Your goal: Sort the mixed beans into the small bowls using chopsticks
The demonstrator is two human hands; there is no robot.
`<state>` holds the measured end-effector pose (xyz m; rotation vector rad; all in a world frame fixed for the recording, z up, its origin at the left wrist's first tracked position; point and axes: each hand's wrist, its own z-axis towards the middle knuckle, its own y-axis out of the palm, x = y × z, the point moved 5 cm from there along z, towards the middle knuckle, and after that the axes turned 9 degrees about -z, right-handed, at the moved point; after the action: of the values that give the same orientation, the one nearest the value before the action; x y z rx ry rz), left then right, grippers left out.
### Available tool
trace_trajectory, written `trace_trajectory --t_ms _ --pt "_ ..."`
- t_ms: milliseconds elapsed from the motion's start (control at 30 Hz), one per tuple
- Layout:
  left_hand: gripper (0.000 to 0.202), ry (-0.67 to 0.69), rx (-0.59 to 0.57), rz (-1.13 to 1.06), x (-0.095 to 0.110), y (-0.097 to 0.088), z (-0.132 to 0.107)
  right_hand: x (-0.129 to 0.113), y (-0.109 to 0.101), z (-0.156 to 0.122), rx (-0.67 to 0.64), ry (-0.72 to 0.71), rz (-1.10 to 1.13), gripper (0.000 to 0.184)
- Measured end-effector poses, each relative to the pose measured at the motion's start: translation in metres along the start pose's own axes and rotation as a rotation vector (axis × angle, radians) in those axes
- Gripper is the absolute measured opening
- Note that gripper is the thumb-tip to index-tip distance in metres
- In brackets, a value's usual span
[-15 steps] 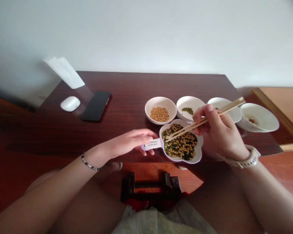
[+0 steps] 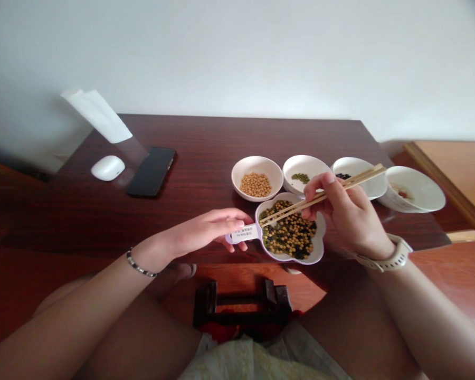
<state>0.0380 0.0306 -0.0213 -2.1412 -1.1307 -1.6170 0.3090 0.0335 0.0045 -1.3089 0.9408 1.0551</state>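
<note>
1. Brown wooden table [image 2: 206,137]; white scalloped dish [image 2: 319,232] of yellow and dark beans [image 2: 293,237] near its edge.
2. Left hand [image 2: 206,229] grips its labelled handle [image 2: 244,233].
3. Right hand [image 2: 350,216] pinches pale wooden chopsticks [image 2: 362,177], tips in the dish.

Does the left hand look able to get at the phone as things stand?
Probably yes: bare tabletop lies between the left hand and the phone, though that hand holds the dish handle and would need to let go.

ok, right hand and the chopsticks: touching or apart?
Touching. The head view shows it: the right hand grips the chopsticks partway along, thumb and fingers against them, back ends sticking out past the hand.
</note>
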Motion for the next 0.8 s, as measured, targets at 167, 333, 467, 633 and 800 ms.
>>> trace_trajectory --t_ms 167,333,467,633,800 --pt "0.036 -0.005 0.008 0.008 0.0 -0.001 -0.001 -0.005 0.004 0.004 0.0 -0.02 -0.004 0.053" --pt "0.035 -0.008 0.017 -0.002 -0.001 -0.002 -0.003 -0.005 0.007 0.006 -0.012 -0.047 -0.002 0.056" --pt "0.034 -0.002 0.008 -0.019 -0.001 -0.001 -0.005 -0.008 0.008 0.006 -0.014 -0.072 -0.028 0.055" --pt "0.035 -0.002 0.02 -0.014 -0.002 -0.002 -0.006 -0.013 0.011 0.006 -0.046 -0.088 -0.094 0.049" --pt "0.036 -0.008 0.013 -0.002 -0.002 -0.002 -0.004 -0.014 0.019 0.002 -0.094 -0.094 -0.118 0.049"
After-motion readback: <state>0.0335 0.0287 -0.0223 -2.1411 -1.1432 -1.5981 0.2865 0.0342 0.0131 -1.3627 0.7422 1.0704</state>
